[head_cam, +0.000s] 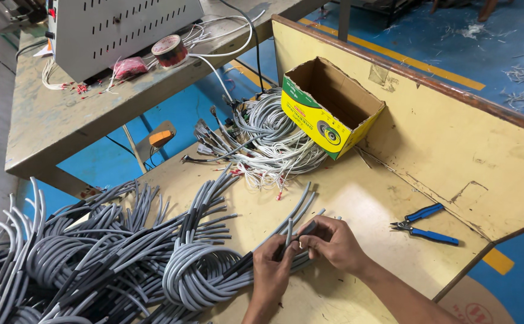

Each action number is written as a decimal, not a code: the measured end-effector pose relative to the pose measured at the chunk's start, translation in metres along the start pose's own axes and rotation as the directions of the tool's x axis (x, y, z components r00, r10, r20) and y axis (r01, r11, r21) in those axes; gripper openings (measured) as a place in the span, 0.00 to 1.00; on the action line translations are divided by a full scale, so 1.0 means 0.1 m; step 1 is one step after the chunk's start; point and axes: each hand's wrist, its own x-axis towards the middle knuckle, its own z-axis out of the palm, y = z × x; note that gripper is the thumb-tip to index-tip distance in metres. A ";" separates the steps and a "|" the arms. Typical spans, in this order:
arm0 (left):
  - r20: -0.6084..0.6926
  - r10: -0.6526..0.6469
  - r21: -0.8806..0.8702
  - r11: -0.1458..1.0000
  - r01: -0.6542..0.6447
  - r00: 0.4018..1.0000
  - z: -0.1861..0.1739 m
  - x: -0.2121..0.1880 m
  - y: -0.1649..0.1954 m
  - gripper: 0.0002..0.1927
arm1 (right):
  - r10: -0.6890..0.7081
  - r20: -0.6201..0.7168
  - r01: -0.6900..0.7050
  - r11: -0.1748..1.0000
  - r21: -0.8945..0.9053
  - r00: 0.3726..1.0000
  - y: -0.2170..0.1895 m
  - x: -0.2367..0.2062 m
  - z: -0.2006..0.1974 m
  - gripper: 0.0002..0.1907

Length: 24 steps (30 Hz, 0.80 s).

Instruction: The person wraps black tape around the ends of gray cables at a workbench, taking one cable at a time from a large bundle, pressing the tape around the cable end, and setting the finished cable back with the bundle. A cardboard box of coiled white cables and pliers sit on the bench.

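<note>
At the bottom centre of the frame, the left hand (272, 268) and the right hand (334, 242) meet over a worn, scuffed yellow-painted wooden surface (364, 210). Both are closed on a bundle of smooth grey round-sheathed cables with black sleeved sections (286, 234): the left wraps around the bundle from below, and the right pinches a black sleeve end between fingertips. The loose cable ends fan up and to the right of the fingers.

Filling the lower left of the frame is a big heap of coiled grey cables of the same kind (94, 258), looped and bound in bunches, matt and rubbery in look.

To the right, at mid-frame, a pair of small blue-handled metal cutters (425, 224) lies flat on the surface, near a raised yellow board edge.

Further up, at centre, a tangle of thin white and grey wires with small connectors (262, 141) sits just beside an open cardboard box with a yellow and green printed side (328, 108); its brown interior shows nothing inside.

At the upper left, a pale perforated metal machine housing (118, 27) stands on a second, grey bench (52, 114), with a roll of tape (169, 50) beside it.
</note>
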 end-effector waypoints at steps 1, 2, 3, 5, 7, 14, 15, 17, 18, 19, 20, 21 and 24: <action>0.001 0.005 -0.005 1.000 -0.005 1.000 0.00 0.00 0.00 0.05 | -0.014 0.009 0.014 1.000 -0.003 1.000 0.01 0.00 0.00 0.07; 0.003 0.011 -0.010 1.000 -0.010 1.000 0.00 0.00 0.00 0.05 | -0.028 0.018 0.028 1.000 -0.006 0.999 0.03 0.00 -0.01 0.06; 0.006 0.016 -0.016 1.000 -0.016 1.000 0.00 -0.01 0.00 0.04 | -0.042 0.026 0.043 0.999 -0.009 0.999 0.04 0.00 -0.01 0.06; 0.005 0.020 -0.015 1.000 -0.020 1.000 0.00 -0.01 -0.01 0.04 | -0.035 0.014 0.035 0.999 -0.001 0.999 0.05 -0.02 0.00 0.07; 0.006 -0.003 0.006 1.000 0.003 1.000 -0.01 -0.01 -0.02 0.04 | -0.036 0.008 0.036 0.999 0.031 0.999 0.05 -0.03 0.01 0.09; -0.015 0.015 -0.029 0.999 -0.016 1.000 0.00 -0.02 -0.05 0.04 | -0.041 -0.019 0.042 0.993 0.109 0.999 -0.08 -0.06 0.04 0.26; -0.015 0.014 -0.060 0.998 -0.014 1.000 0.00 -0.02 -0.06 0.04 | -0.052 -0.017 0.054 0.995 0.088 0.998 -0.10 -0.07 0.04 0.28; -0.010 -0.004 -0.032 0.999 0.003 1.000 -0.02 -0.01 -0.06 0.04 | -0.041 0.009 0.041 0.999 -0.024 0.999 -0.14 -0.08 0.07 0.15; -0.008 -0.014 -0.017 1.000 0.014 1.000 -0.02 -0.02 -0.06 0.04 | -0.033 0.022 0.035 0.996 -0.079 0.999 -0.15 -0.08 0.08 0.11; -0.021 0.002 0.003 1.000 -0.002 1.000 -0.02 -0.03 -0.06 0.04 | -0.043 0.008 0.044 0.993 -0.107 0.999 -0.14 -0.08 0.12 0.11; -0.032 0.019 0.023 1.000 -0.018 0.999 -0.01 -0.03 -0.07 0.04 | -0.055 -0.007 0.053 0.989 -0.136 0.998 -0.12 -0.08 0.15 0.10; -0.041 0.039 0.043 0.998 -0.037 0.998 0.00 -0.03 -0.07 0.04 | -0.069 -0.023 0.064 0.984 -0.165 0.997 -0.10 -0.07 0.17 0.10; -0.061 0.035 0.138 0.990 -0.026 0.998 0.03 -0.03 -0.06 0.04 | -0.043 -0.066 0.025 0.965 -0.261 0.997 -0.04 -0.06 0.15 0.09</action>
